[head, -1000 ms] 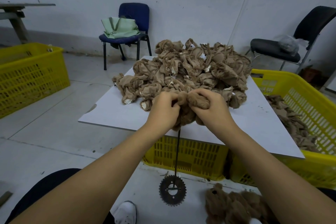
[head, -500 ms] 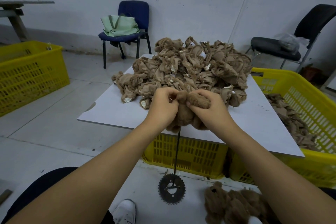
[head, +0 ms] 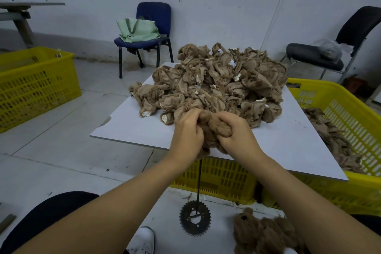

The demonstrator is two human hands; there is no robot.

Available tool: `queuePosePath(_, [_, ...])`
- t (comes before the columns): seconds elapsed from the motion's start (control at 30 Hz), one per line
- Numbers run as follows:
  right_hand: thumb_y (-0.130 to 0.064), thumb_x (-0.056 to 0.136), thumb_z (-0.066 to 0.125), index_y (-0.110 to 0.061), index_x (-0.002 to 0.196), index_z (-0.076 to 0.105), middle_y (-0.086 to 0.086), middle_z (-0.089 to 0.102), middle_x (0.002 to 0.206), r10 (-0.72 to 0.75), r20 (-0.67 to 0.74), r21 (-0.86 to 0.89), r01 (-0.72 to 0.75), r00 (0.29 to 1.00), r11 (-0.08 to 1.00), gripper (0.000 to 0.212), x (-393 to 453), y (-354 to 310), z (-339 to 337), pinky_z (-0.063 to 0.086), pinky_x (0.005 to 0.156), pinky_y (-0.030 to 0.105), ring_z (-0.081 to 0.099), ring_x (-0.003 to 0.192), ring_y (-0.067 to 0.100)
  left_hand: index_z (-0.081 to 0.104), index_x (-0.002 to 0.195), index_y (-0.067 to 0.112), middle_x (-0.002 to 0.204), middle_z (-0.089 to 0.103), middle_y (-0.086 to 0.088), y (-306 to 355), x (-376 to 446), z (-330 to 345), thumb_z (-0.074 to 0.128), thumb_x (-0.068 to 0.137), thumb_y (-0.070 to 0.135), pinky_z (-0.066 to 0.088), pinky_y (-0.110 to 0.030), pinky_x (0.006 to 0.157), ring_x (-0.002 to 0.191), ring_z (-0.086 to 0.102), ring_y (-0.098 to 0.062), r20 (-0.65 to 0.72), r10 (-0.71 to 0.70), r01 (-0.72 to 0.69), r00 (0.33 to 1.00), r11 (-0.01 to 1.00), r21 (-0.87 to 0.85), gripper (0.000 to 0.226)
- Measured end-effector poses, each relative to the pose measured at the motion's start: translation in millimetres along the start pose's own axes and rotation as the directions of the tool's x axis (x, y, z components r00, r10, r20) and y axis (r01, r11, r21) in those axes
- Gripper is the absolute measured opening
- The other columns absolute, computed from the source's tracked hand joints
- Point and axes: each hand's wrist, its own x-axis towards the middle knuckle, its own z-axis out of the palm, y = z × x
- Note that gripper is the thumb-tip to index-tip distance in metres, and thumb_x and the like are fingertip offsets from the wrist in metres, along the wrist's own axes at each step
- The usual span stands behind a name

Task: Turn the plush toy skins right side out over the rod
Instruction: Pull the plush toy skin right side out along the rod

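Right now both hands are bunched tight on one brown plush toy skin, which sits atop the thin black rod, just at the near edge of the white board. The left hand has its fingers curled into the furry fabric from the left side; the right hand wraps over a fuzzy lobe of it from the right, thumb tucked against the fur. The two hands nearly touch, with the skin squeezed between them. Below them the rod runs straight down to a dark toothed sprocket lying flat on the floor as its base.

Behind the hands, a big heap of inside-out skins covers the far half of the board, pale tan backing outward with white patches showing here and there. The board rests on a yellow plastic crate. A second yellow crate on the right holds more tan skins. Down by the sprocket, finished fuzzy bears lie on the floor, one showing a dark eye.

Off to the left stands another yellow crate. Against the wall, a blue chair carries a pale green bag, and a black chair on the right holds a clear plastic bag. A white shoe pokes in at the bottom edge.
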Motion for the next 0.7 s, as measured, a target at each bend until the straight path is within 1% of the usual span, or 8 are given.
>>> queuePosePath(0.1, [0.005, 0.083, 0.060, -0.011, 0.103, 0.072, -0.003, 0.068, 0.098, -0.094, -0.031, -0.032, 0.093, 0.995, 0.995, 0.028, -1.3, -0.9, -2.9, 0.053, 0.077, 0.041, 0.062, 0.093, 0.017, 0.060, 0.097, 0.021, 0.093, 0.056, 0.009, -3.0, -6.6, 8.5, 0.042, 0.079, -0.013, 0.042, -0.011, 0.081, 0.094, 0.055, -0.005, -0.113, -0.010, -0.004, 0.994, 0.992, -0.128, 0.043])
queuePosePath(0.17, [0.004, 0.084, 0.062, -0.012, 0.100, 0.071, -0.003, 0.068, 0.096, -0.115, 0.002, -0.093, 0.115, 0.993, 0.989, 0.024, -0.4, 2.6, -3.2, 0.052, 0.078, 0.041, 0.062, 0.092, 0.019, 0.061, 0.097, 0.018, 0.091, 0.056, 0.011, -7.3, -10.5, 11.4, 0.042, 0.079, -0.012, 0.041, -0.009, 0.076, 0.090, 0.054, -0.002, -0.115, -0.019, 0.003, 0.993, 0.991, -0.131, 0.040])
queuePosePath(0.27, [0.000, 0.086, 0.062, -0.019, 0.091, 0.069, -0.008, 0.063, 0.085, -0.049, 0.056, -0.098, 0.055, 0.997, 0.994, 0.021, -4.0, 6.5, 2.4, 0.051, 0.069, 0.041, 0.059, 0.082, 0.016, 0.055, 0.092, 0.021, 0.089, 0.055, 0.005, -13.9, -17.0, 13.4, 0.042, 0.082, -0.015, 0.043, -0.016, 0.071, 0.084, 0.053, -0.010, -0.052, -0.023, 0.019, 0.998, 0.997, -0.080, 0.039])
queuePosePath(0.4, [0.000, 0.085, 0.056, -0.038, 0.070, 0.051, -0.012, 0.054, 0.073, 0.054, 0.045, -0.116, -0.049, 0.998, 0.992, 0.041, -5.3, 5.9, 6.6, 0.049, 0.062, 0.046, 0.055, 0.072, 0.014, 0.055, 0.091, 0.007, 0.087, 0.054, -0.003, -11.7, -9.7, 14.6, 0.041, 0.088, -0.012, 0.046, -0.035, 0.067, 0.081, 0.052, -0.019, 0.023, -0.048, 0.048, 0.999, 0.999, 0.002, 0.023])
queuePosePath(0.47, [-0.002, 0.086, 0.055, -0.029, 0.076, 0.057, -0.009, 0.058, 0.078, 0.074, 0.078, -0.133, -0.063, 0.994, 0.989, 0.028, -6.8, 6.5, 4.2, 0.050, 0.066, 0.049, 0.058, 0.075, 0.017, 0.056, 0.099, 0.009, 0.092, 0.054, -0.002, -7.1, -7.3, 14.2, 0.041, 0.091, -0.007, 0.047, -0.039, 0.069, 0.086, 0.054, -0.024, 0.077, -0.069, 0.060, 0.995, 0.992, 0.111, 0.024])
queuePosePath(0.53, [-0.004, 0.088, 0.054, -0.019, 0.085, 0.063, -0.004, 0.062, 0.084, 0.087, 0.099, -0.136, -0.073, 0.991, 0.988, 0.018, -9.0, 4.1, 2.6, 0.051, 0.069, 0.049, 0.059, 0.080, 0.019, 0.051, 0.095, 0.014, 0.090, 0.054, -0.003, 0.2, -7.9, 12.7, 0.040, 0.090, -0.004, 0.046, -0.045, 0.067, 0.085, 0.054, -0.030, 0.081, -0.093, 0.077, 0.992, 0.980, 0.186, 0.022])
queuePosePath(0.6, [-0.003, 0.088, 0.053, -0.018, 0.086, 0.059, -0.003, 0.061, 0.086, 0.060, 0.086, -0.173, -0.045, 0.995, 0.984, 0.016, -9.3, -2.1, 1.7, 0.050, 0.069, 0.049, 0.058, 0.082, 0.020, 0.047, 0.088, 0.017, 0.085, 0.053, -0.004, 6.6, -3.3, 9.4, 0.039, 0.089, -0.003, 0.043, -0.043, 0.062, 0.084, 0.054, -0.032, 0.049, -0.126, 0.115, 0.991, 0.977, 0.182, 0.021])
queuePosePath(0.7, [-0.003, 0.088, 0.052, -0.016, 0.092, 0.057, -0.001, 0.060, 0.091, 0.004, 0.061, -0.311, 0.015, 0.998, 0.950, 0.015, -2.7, -12.9, -1.8, 0.049, 0.067, 0.044, 0.057, 0.086, 0.024, 0.057, 0.089, 0.012, 0.089, 0.062, -0.014, 9.8, 16.2, 1.8, 0.040, 0.087, -0.002, 0.040, -0.037, 0.064, 0.090, 0.057, -0.033, 0.056, -0.228, 0.224, 0.972, 0.972, 0.070, 0.023])
